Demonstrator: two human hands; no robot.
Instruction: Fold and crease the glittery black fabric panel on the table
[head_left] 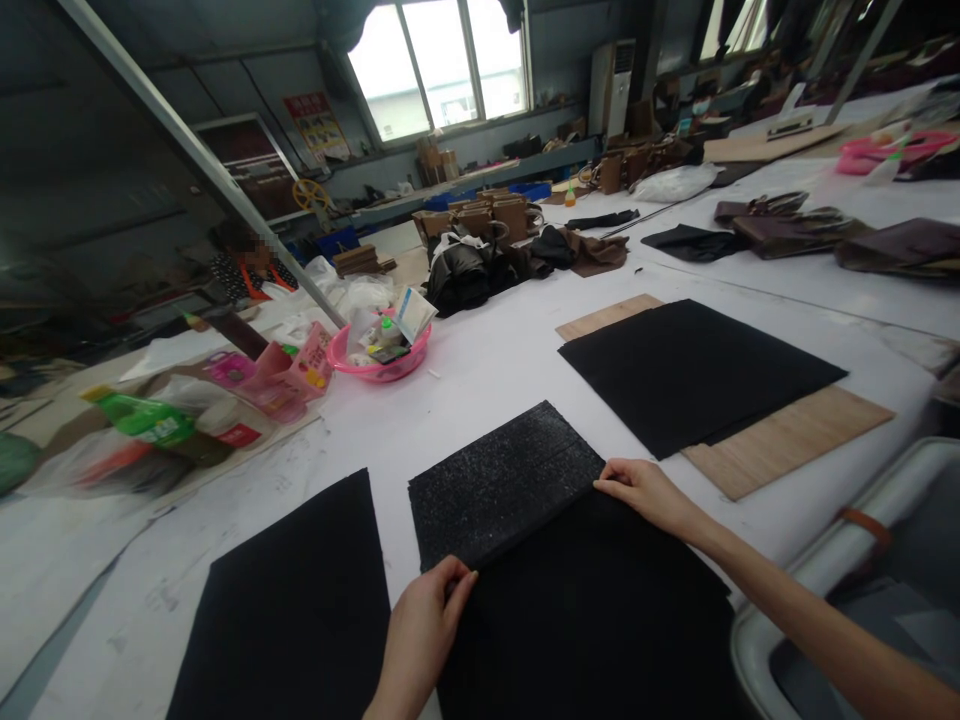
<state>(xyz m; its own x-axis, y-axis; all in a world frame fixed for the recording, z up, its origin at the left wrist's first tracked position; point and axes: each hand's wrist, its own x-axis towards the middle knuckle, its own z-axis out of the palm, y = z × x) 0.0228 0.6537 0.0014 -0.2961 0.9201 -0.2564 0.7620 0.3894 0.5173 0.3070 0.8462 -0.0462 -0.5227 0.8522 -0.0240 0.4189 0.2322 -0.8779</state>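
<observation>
Both hands pinch the far edge of a black sheet (592, 610) that lies nearest to me. My left hand (429, 625) has thumb and fingers pressed together at its left corner, and my right hand (646, 492) does the same farther right. Just beyond that edge shows a speckled dark panel (506, 480), partly covered by the sheet. Another black sheet (292, 610) lies to the left. Farther off on the right, black sheets (697, 370) rest on a wooden board (787, 440).
A pink basin (382, 372) of small items and a green bottle (161, 425) stand at the left. A grey bin (757, 640) is at the lower right. Dark bags and brown pieces (600, 252) lie farther back. A person (251, 270) sits beyond the table.
</observation>
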